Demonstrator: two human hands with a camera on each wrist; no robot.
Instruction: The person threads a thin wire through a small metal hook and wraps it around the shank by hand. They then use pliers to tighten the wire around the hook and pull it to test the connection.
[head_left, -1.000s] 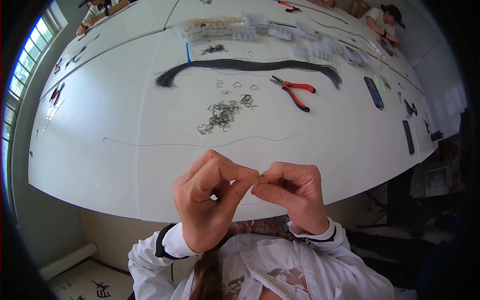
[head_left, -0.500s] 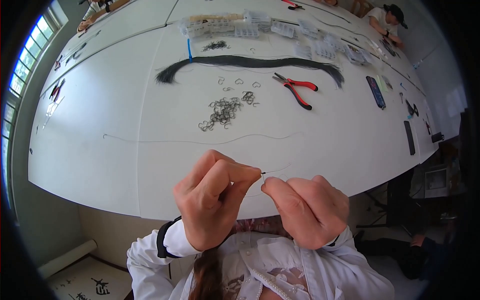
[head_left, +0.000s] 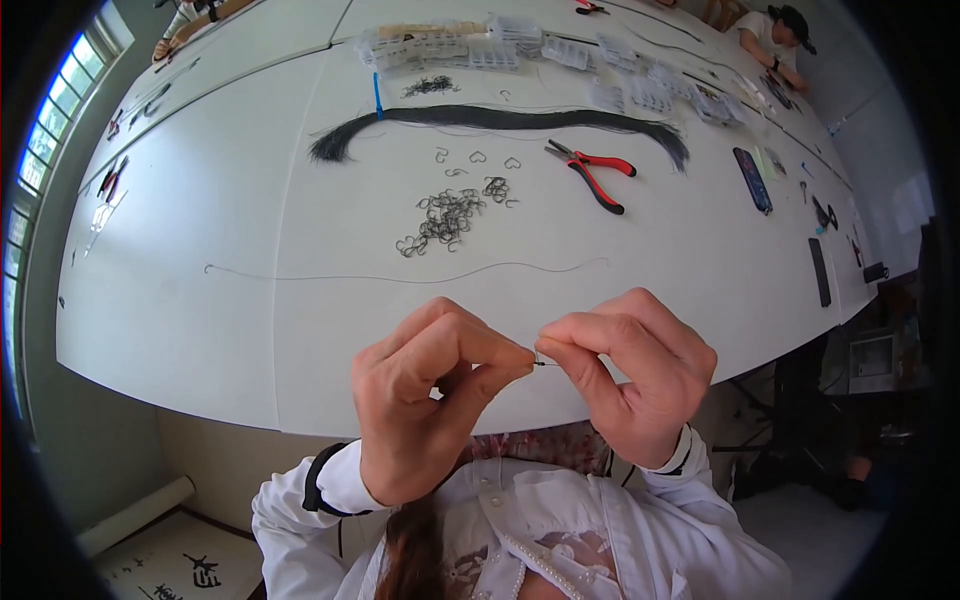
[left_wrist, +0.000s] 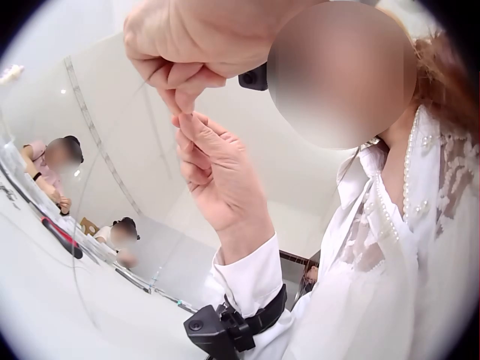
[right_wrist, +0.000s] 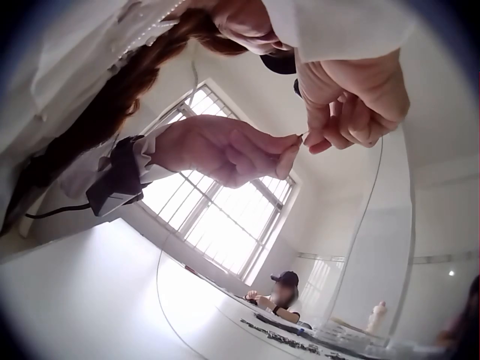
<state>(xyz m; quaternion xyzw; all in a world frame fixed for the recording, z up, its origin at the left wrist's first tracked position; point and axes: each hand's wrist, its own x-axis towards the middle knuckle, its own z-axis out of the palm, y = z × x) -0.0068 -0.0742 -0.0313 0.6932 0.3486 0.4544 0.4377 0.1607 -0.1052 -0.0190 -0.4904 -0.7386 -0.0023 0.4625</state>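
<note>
Thumb and forefinger of my left hand (head_left: pixel 420 410) pinch a small dark piece (head_left: pixel 541 363), which pokes out beyond the fingertips. A thin line runs from it to my right hand (head_left: pixel 640 375), whose thumb and forefinger pinch that line close by. Both hands are raised over the table's near edge, their fingertips a short gap apart. In the right wrist view the left hand (right_wrist: pixel 225 150) meets the right hand (right_wrist: pixel 356 97) tip to tip. A long thin strand (head_left: pixel 420 281) with a hooked left end lies beyond them.
Farther out lie a pile of small bent dark pieces (head_left: pixel 445 218), red-handled pliers (head_left: pixel 600 182) and a bundle of black strands (head_left: pixel 500 121) with a blue tie (head_left: pixel 378 97). Clear plastic boxes (head_left: pixel 490 55) stand behind; a phone (head_left: pixel 753 180) lies right. Other people sit around the table.
My right hand swung down and away from the left fingertips, turning over, then came back up with its fingertips beside the dark piece. My left hand shifted slightly right, keeping its pinch.
</note>
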